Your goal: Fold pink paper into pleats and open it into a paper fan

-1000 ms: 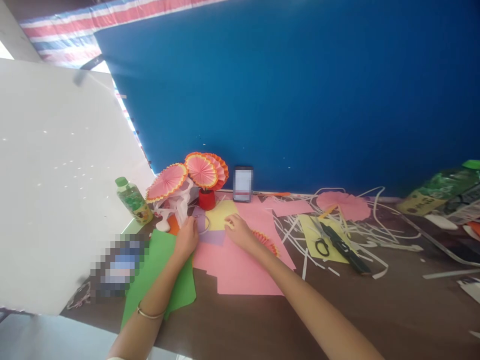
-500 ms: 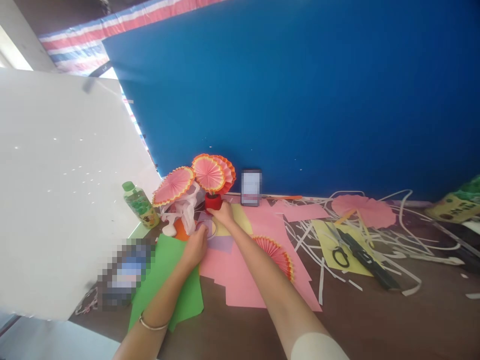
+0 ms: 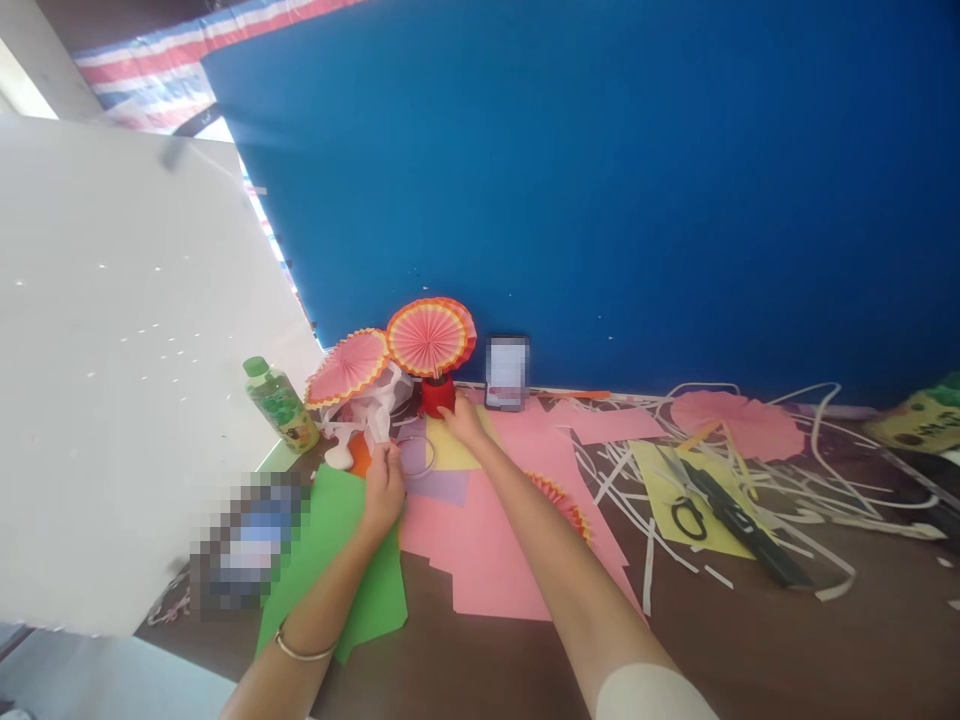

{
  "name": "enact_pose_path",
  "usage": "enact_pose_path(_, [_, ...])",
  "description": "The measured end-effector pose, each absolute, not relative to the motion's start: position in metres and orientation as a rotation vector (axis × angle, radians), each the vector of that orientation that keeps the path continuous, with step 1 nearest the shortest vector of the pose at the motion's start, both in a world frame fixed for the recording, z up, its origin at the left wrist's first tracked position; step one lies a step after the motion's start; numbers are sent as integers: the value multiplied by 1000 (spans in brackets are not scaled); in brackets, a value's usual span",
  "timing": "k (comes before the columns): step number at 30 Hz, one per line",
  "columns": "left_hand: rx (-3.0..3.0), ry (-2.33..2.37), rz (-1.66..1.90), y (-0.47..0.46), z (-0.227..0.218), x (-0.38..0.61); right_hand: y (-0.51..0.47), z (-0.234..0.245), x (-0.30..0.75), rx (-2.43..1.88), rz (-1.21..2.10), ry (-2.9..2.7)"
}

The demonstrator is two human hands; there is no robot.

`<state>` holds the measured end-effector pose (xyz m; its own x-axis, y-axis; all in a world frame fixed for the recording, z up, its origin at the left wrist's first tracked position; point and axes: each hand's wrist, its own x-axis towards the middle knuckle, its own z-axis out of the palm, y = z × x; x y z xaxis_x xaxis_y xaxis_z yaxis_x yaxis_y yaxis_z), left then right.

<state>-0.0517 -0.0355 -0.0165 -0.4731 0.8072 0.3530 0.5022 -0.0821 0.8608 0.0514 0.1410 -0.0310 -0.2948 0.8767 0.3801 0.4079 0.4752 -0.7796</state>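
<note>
My right hand (image 3: pixel 466 422) grips the lower right side of a small red pot (image 3: pixel 437 397). A round pleated paper flower (image 3: pixel 427 337), pink with yellow and orange edging, rises from the pot, a second layer behind it. My left hand (image 3: pixel 385 487) is closed, its fingertips pinched at the lower end of a crumpled white plastic bag (image 3: pixel 381 408). Another pleated flower (image 3: pixel 347 368) leans over the bag. A thin ring (image 3: pixel 433 457) lies right of my left hand on purple paper (image 3: pixel 442 487). Under my right forearm is a partly hidden pleated fan (image 3: pixel 559 500).
Green paper (image 3: pixel 322 540), pink sheets (image 3: pixel 495 560) and yellow paper cover the table. A green-capped bottle (image 3: pixel 281 405) and a blurred phone-like object stand left and behind. Scissors (image 3: pixel 688 515), a black-handled cutter (image 3: pixel 750 525), white strips and pink pleated paper (image 3: pixel 739 422) lie right.
The red pot has shifted slightly right and its front flower has turned to face me more. My left hand has moved left, away from the ring, to the bag's lower end.
</note>
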Motion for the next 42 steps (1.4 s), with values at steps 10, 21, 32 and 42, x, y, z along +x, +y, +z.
enact_pose_path(10, [1324, 1859, 1665, -35, -16, -48, 110, -10, 51, -891, 507, -2204])
enact_pose_path(21, [1098, 1857, 1816, -27, -20, -59, 121, -12, 54, -1013, 628, -2076])
enact_pose_path(32, [1001, 1804, 1897, -30, -15, -59, 118, -14, 66, -1230, 595, -1720])
enact_pose_path(42, [1630, 1941, 1511, -41, -12, -50, 122, -11, 40, -1318, 631, -1764])
